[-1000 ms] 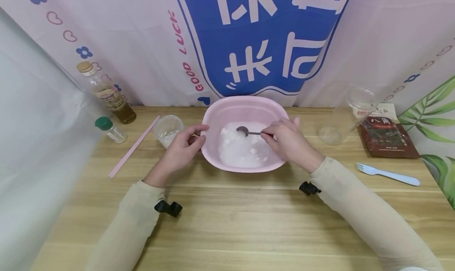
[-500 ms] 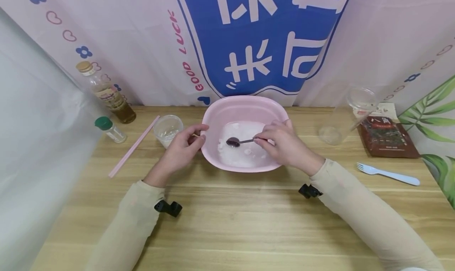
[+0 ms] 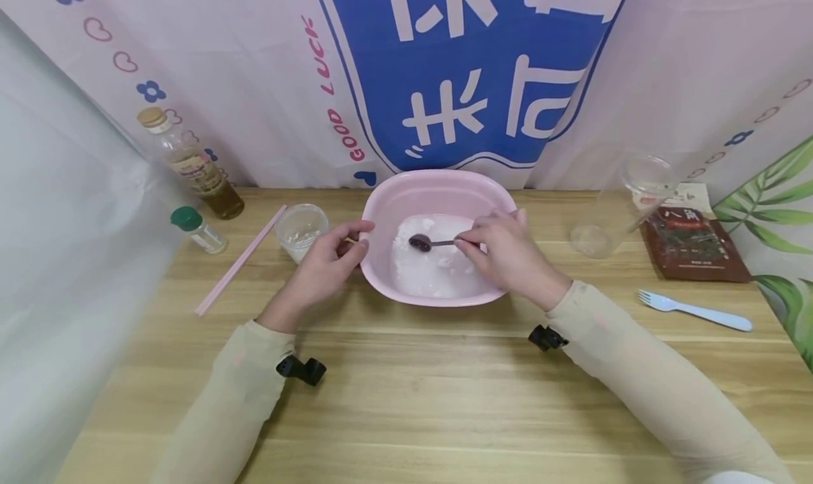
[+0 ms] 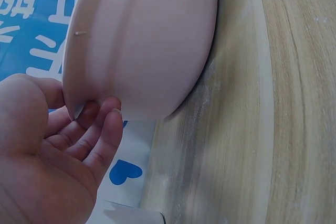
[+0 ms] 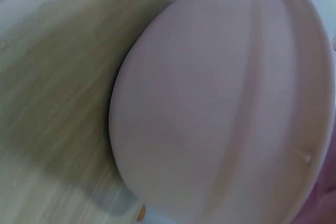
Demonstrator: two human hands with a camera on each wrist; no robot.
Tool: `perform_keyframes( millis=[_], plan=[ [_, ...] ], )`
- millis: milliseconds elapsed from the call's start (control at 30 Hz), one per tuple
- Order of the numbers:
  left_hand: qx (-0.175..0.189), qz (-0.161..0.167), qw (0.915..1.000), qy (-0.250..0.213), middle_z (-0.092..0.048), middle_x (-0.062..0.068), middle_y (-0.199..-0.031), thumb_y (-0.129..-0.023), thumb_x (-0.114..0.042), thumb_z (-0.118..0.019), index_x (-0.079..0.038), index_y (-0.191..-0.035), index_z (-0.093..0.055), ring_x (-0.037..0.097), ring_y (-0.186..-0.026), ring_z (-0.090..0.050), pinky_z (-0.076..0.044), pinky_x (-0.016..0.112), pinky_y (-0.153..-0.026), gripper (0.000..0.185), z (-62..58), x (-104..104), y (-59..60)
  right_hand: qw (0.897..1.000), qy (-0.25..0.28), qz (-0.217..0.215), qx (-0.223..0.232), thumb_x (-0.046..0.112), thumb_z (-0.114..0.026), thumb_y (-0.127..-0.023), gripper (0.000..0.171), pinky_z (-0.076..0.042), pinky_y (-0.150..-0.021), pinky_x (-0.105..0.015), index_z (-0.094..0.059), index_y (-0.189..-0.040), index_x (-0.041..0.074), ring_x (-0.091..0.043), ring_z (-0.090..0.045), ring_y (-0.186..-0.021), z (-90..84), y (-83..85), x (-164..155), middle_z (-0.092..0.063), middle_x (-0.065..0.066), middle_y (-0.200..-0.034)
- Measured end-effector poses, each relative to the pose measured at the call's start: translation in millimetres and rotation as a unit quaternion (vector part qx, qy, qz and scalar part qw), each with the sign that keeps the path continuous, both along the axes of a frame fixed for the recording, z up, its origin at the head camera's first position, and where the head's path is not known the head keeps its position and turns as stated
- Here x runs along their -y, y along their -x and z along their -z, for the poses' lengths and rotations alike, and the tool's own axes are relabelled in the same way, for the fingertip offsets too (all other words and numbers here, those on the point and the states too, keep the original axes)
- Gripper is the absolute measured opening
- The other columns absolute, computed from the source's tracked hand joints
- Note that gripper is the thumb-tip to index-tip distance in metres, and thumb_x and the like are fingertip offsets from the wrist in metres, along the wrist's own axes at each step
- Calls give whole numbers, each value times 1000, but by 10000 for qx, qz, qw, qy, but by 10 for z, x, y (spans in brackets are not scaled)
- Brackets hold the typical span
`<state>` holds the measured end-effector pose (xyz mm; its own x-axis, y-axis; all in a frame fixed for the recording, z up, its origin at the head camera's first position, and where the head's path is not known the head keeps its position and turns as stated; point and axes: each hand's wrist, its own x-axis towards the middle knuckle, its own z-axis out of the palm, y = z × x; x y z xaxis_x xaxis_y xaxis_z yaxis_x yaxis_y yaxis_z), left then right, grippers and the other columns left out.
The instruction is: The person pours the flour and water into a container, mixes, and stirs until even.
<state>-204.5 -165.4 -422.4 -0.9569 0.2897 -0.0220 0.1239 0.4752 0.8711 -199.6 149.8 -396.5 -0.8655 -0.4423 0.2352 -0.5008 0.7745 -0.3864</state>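
Observation:
A pink plastic basin [image 3: 440,178] stands on the wooden table with white powder [image 3: 425,276] and small lumps over its bottom. At its left end my left hand [image 3: 327,258] pinches the rim. The left wrist view shows the curled fingers [image 4: 102,145] under the lip of that rim. My right hand [image 3: 513,257] reaches over the right side and grips a dark spoon [image 3: 420,243] by its handle. The spoon's bowl is over the powder; whether it touches is hard to tell. In the right wrist view the basin's outer wall [image 5: 194,98] hides most of the hand.
Left of the basin are a clear cup [image 3: 301,228], pink chopsticks [image 3: 241,259], a green-capped shaker [image 3: 200,230] and a corked oil bottle [image 3: 197,170]. To the right stand a clear container [image 3: 593,238], a brown food packet [image 3: 694,247] and a blue fork [image 3: 695,310]. A printed curtain [image 3: 254,89] hangs behind.
The spoon's bowl swept left and toward me through the powder, then slightly back up and right. My right hand moved with it. The left hand and basin stayed put.

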Motion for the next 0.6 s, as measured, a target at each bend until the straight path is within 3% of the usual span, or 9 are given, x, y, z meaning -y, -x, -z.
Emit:
perform_keyframes(
  millis=[100, 267, 467, 600],
  plan=[
    [27, -14, 10000, -4, -66, 18, -119, -113, -18, -54, -6, -150, -58, 32, -94, -64, -62, 35, -79, 40, 8, 1, -5, 9996, -4, 257, -122, 18, -77, -100, 14, -30, -90, -52, -87, -101, 8, -32, -60, -93, 15, 27, -52, -77, -8, -88],
    [37, -7, 10000, -32, -66, 18, -119, -113, -17, -54, -6, -151, -58, 28, -93, -65, -64, 41, -82, 40, -2, -3, 7, 9978, 63, 621, -240, 19, -77, -100, 16, -29, -88, -53, -87, -100, 7, -35, -59, -95, -2, 54, -139, -80, -12, -95],
    [40, 12, 10000, -38, -65, 18, -119, -113, -16, -54, -5, -151, -58, 24, -92, -64, -65, 43, -83, 40, -7, -9, 9, 9929, 849, 754, 346, 18, -76, -101, 17, -27, -100, -56, -86, -105, 5, -32, -57, -99, -50, 74, -123, -81, -13, -99],
    [17, 11, 10000, -63, -65, 18, -119, -112, -16, -54, -5, -151, -58, 24, -92, -64, -65, 44, -84, 40, -3, -11, 8, 9917, 984, 551, 620, 18, -74, -103, 17, -26, -103, -57, -86, -104, 5, -32, -61, -97, -87, 99, -31, -80, -11, -95]
  ],
)
